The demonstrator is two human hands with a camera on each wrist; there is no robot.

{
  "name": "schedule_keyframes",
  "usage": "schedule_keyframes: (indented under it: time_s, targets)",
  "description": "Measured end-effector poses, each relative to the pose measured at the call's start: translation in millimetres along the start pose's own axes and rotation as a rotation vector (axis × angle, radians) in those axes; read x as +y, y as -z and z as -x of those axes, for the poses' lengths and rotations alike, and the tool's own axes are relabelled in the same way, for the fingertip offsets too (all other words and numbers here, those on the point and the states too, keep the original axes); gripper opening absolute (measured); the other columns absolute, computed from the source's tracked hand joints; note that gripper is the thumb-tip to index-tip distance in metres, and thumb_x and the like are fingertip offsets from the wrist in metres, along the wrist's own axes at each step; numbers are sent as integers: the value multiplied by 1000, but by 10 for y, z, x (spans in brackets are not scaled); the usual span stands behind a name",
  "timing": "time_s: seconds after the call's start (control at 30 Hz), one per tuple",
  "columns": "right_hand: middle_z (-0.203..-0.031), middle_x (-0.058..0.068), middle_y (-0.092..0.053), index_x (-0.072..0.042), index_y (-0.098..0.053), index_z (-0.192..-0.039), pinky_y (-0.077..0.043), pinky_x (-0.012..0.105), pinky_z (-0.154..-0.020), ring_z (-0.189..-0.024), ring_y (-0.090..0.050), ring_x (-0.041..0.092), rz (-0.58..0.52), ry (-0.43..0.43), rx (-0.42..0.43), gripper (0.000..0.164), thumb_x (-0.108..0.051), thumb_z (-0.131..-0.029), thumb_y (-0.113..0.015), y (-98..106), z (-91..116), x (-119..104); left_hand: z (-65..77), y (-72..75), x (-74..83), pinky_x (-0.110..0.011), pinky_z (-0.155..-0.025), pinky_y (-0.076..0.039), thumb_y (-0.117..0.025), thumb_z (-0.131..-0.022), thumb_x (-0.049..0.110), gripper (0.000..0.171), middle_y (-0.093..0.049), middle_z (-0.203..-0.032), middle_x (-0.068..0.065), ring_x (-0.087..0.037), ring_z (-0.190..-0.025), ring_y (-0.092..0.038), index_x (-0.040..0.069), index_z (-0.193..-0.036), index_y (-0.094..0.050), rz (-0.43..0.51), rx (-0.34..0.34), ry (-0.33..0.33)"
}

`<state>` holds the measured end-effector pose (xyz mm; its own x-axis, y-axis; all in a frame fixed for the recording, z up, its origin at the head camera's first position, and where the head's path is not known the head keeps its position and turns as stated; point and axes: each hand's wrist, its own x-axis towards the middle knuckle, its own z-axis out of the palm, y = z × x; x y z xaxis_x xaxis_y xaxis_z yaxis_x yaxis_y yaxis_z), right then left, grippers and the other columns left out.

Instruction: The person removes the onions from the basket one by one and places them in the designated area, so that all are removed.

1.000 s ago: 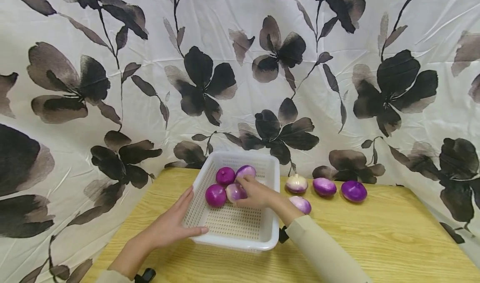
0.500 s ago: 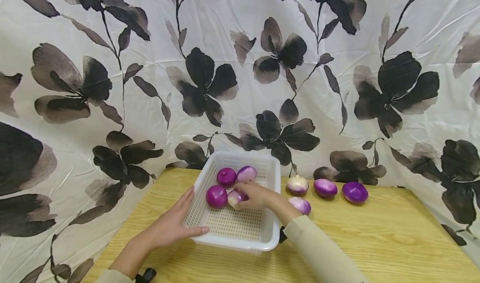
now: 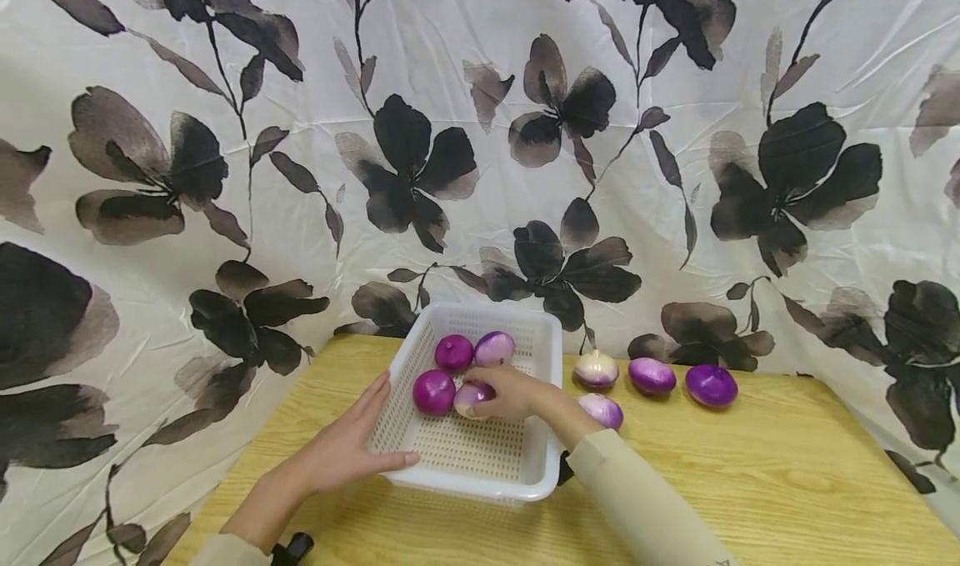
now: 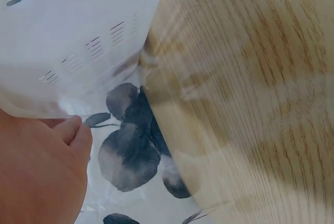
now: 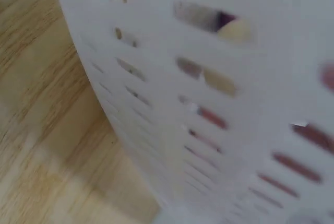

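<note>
Inside the white plastic basket [image 3: 551, 474] my right hand [image 3: 504, 393] grips a purple-and-white onion [image 3: 472, 398], its fingers over the top and the thumb on the near side. To the left of that onion lies a deep purple onion [image 3: 433, 393]. Behind them are a dark purple onion [image 3: 454, 353] and a paler, streaked onion [image 3: 495, 348]. My left hand [image 3: 345, 445] rests against the basket's left side, fingers straight along the rim and thumb stretched toward the near corner. In the right wrist view the slotted basket wall [image 5: 156, 78] hides most of the right hand.
Right of the basket on the wooden table [image 3: 787, 466] lie a whitish onion [image 3: 596, 369], a pink-purple onion [image 3: 652, 376], a dark purple onion [image 3: 711, 385] and a nearer pale purple onion [image 3: 602, 412]. A floral curtain [image 3: 480, 199] hangs behind the table.
My right hand has closed around the purple-and-white onion and turned it slightly in the basket. The left hand has stayed at the rim.
</note>
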<state>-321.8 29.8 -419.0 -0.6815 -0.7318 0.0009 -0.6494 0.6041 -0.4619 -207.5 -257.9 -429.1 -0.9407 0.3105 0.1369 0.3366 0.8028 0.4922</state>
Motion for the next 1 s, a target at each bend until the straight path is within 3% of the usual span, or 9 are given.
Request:
schedule_keyframes:
  time_s: [0.13,0.3,0.6,1.0]
  targets:
    - [-132,11,-65,-3,-60,-136,-48,44,-109,-123,-60,27,-38,55,90,60,-24,-85,-83,15,58,2,6,-37,-11,-64,-116,-30,-71,-79,74,125,-6,-172,-15,-45,-151,-25,1,-163,-14,-5,-12,1]
    - [-124,6,-68,-5,-64,-131,-51,40,-104,-116,-62,23,-62,85,186,65,-25,-75,-90,90,174,-66,15,-35,-7,-66,-116,-30,-71,-80,73,124,-6,-171,-16,-46,-151,-24,1,-163,-13,-19,-3,-3]
    - [-139,8,-63,-11,-61,-139,-45,47,-112,-130,-56,27,-138,123,331,76,-26,-73,-93,235,479,-95,-16,0,14,-66,-116,-29,-71,-81,72,124,-5,-171,-16,-46,-152,-22,1,-163,-12,-8,-6,-7]
    - [-131,5,-64,-8,-62,-136,-59,30,-90,-113,-63,19,-183,78,483,72,-26,-74,-94,417,954,-44,-25,-19,10,-67,-116,-29,-71,-81,72,124,-5,-172,-16,-46,-151,-22,2,-164,-11,1,-6,-4]
